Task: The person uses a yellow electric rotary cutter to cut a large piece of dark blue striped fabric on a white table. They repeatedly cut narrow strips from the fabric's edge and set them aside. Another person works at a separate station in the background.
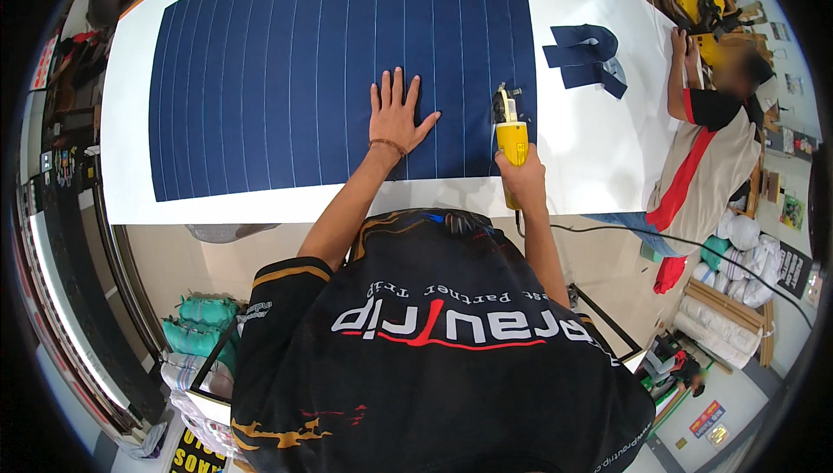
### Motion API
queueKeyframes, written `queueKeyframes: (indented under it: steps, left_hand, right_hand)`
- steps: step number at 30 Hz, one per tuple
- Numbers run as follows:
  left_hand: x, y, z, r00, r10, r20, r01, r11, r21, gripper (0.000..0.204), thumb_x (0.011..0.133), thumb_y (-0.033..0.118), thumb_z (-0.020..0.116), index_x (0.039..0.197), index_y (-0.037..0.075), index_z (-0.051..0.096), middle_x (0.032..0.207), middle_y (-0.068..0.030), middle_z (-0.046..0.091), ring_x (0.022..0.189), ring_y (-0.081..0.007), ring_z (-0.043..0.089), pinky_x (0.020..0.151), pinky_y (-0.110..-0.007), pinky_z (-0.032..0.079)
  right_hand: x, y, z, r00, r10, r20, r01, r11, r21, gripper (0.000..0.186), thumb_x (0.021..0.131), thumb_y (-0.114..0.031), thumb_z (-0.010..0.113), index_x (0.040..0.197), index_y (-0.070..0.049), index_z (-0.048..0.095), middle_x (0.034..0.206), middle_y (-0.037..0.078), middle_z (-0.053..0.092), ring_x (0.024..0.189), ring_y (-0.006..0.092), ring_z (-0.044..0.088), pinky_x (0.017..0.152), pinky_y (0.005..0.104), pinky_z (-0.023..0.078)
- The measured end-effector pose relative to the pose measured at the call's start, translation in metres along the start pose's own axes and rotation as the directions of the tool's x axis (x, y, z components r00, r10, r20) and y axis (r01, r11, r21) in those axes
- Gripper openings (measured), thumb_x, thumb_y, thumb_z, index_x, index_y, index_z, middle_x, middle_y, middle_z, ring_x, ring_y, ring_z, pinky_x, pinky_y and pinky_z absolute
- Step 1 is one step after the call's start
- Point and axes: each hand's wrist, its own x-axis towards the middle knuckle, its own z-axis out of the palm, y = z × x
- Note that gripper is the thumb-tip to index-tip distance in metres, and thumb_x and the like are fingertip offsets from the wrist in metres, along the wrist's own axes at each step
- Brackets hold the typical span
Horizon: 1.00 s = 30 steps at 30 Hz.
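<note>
Dark blue fabric (286, 82) marked with pale parallel lines lies flat over a white table (599, 152). My left hand (397, 121) rests on it, palm down and fingers spread, with a brown bracelet at the wrist. Near the fabric's right edge, my right hand (525, 176) is wrapped round the yellow body of a handheld electric fabric cutter (513, 136). The cutter's metal head points away from me and stands on the fabric. Its blade is too small to make out. Folded blue fabric pieces (587, 58) lie on the white surface to the right.
A black power cord (642, 232) runs from the cutter off to the right. Another person (707, 152) stands at the table's right end, hands at its edge. Green wrapped bundles (200, 325) sit low at left; rolls and white bags (737, 273) lie at right.
</note>
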Motion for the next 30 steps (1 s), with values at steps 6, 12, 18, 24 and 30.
queueKeyframes:
  steps: [6, 12, 18, 24, 30]
  left_hand:
    - [0.001, 0.002, 0.000, 1.000, 0.000, 0.002, 0.000, 1.000, -0.019, 0.090, 0.102, 0.074, 0.048, 0.169, 0.015, 0.038, 0.177, -0.0231, 0.023, 0.165, -0.0431, 0.013, 0.132, -0.061, 0.011]
    - [0.000, 0.002, -0.002, 1.000, -0.007, 0.016, 0.008, 1.000, -0.025, 0.090, 0.102, 0.073, 0.050, 0.169, 0.014, 0.037, 0.177, -0.0233, 0.022, 0.165, -0.0433, 0.013, 0.132, -0.062, 0.011]
    - [0.000, 0.002, -0.003, 1.000, -0.003, 0.005, 0.004, 0.999, -0.039, 0.090, 0.101, 0.073, 0.051, 0.168, 0.014, 0.038, 0.177, -0.0235, 0.023, 0.165, -0.0436, 0.014, 0.132, -0.062, 0.012]
    - [0.000, 0.002, -0.004, 1.000, -0.003, 0.010, 0.004, 1.000, -0.026, 0.090, 0.101, 0.073, 0.050, 0.169, 0.014, 0.038, 0.177, -0.0233, 0.023, 0.165, -0.0435, 0.014, 0.132, -0.062, 0.012]
    - [0.001, 0.001, -0.002, 0.999, -0.006, 0.039, 0.006, 1.000, -0.006, 0.090, 0.102, 0.073, 0.048, 0.169, 0.015, 0.037, 0.177, -0.0233, 0.022, 0.165, -0.0438, 0.013, 0.132, -0.062, 0.012]
  right_hand:
    - [0.031, -0.016, -0.002, 1.000, -0.021, -0.009, 0.021, 0.999, -0.041, 0.060, 0.086, -0.048, 0.076, 0.123, -0.002, 0.061, 0.110, 0.027, 0.076, 0.104, 0.0459, 0.075, 0.090, 0.0533, 0.059]
    - [0.061, -0.039, -0.006, 1.000, -0.031, 0.003, 0.031, 0.995, -0.091, 0.062, 0.087, -0.050, 0.075, 0.125, -0.002, 0.062, 0.111, 0.027, 0.076, 0.107, 0.0449, 0.075, 0.092, 0.0522, 0.059]
    - [0.088, -0.059, -0.008, 0.998, -0.060, -0.005, 0.059, 0.993, -0.106, 0.066, 0.087, -0.052, 0.075, 0.128, -0.002, 0.061, 0.114, 0.027, 0.076, 0.108, 0.0446, 0.075, 0.094, 0.0519, 0.059]
    - [0.121, -0.075, -0.007, 0.997, -0.073, -0.003, 0.072, 0.990, -0.122, 0.070, 0.087, -0.052, 0.076, 0.130, 0.000, 0.061, 0.119, 0.027, 0.075, 0.111, 0.0435, 0.075, 0.096, 0.0509, 0.059]
    - [0.150, -0.093, -0.009, 0.995, -0.096, 0.012, 0.096, 0.990, -0.099, 0.073, 0.086, -0.053, 0.078, 0.133, 0.001, 0.061, 0.122, 0.027, 0.074, 0.114, 0.0428, 0.074, 0.098, 0.0500, 0.059]
